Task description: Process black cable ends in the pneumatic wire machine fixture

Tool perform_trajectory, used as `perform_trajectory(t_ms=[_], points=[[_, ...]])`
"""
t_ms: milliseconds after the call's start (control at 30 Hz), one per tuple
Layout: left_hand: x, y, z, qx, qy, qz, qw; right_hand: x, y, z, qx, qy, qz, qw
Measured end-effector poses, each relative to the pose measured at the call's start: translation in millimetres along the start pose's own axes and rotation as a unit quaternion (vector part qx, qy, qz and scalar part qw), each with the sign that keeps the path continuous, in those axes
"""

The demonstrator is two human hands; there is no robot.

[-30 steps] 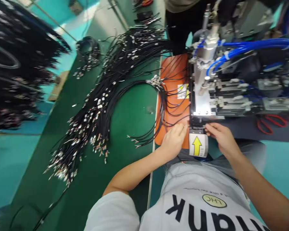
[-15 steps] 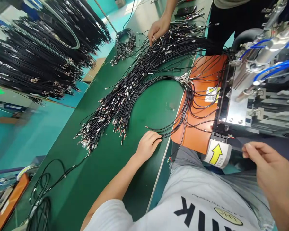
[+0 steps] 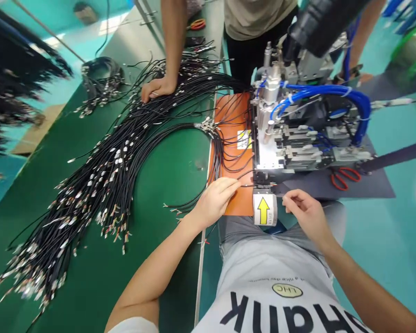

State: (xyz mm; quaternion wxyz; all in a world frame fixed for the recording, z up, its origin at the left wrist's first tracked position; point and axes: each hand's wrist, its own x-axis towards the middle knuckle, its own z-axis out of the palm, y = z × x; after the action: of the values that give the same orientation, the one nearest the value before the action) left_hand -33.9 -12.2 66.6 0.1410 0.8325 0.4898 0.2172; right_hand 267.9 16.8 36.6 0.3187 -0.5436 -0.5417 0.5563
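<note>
My left hand is closed over black cables at the table's edge, its fingertips on a black cable that runs right to the machine's front. The curved cable bundle passes beneath this hand, with bare coloured wire ends at its lower left. My right hand hovers right of the label with the yellow arrow, thumb and fingers pinched together; whatever they may hold is too small to make out. Several cables from the bundle's tied white end fan across the orange sheet toward the machine.
A large heap of black cables covers much of the green table. A co-worker's hand rests on it. A coiled bundle lies behind. Blue hoses arch over the machine, and red-handled scissors lie at its right.
The view has swung right. My left hand has moved from the table onto the cables by the orange sheet, and my right hand is closer to the machine's front. The co-worker's hand stays on the heap.
</note>
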Motion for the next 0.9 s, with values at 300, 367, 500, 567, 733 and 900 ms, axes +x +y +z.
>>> perform_trajectory(t_ms=[300, 367, 500, 567, 733, 900], points=[[11, 2, 55.1, 0.142, -0.055, 0.011, 0.988, -10, 38, -18, 0.059, 0.007, 0.036, 0.998], [9, 2, 59.9, 0.152, -0.041, 0.005, 0.988, -11, 44, -18, 0.061, 0.002, 0.040, 0.997], [7, 3, 63.2, 0.151, -0.047, -0.004, 0.987, -12, 48, -14, 0.063, -0.010, 0.049, 0.997], [6, 3, 63.1, 0.150, -0.054, -0.012, 0.987, -13, 49, -13, 0.069, -0.015, 0.055, 0.996], [14, 1, 61.8, 0.128, -0.052, -0.038, 0.990, -14, 49, -10, 0.070, -0.026, 0.074, 0.994], [48, -5, 63.3, 0.094, -0.024, -0.090, 0.991, -14, 43, -8, 0.059, -0.030, 0.070, 0.995]])
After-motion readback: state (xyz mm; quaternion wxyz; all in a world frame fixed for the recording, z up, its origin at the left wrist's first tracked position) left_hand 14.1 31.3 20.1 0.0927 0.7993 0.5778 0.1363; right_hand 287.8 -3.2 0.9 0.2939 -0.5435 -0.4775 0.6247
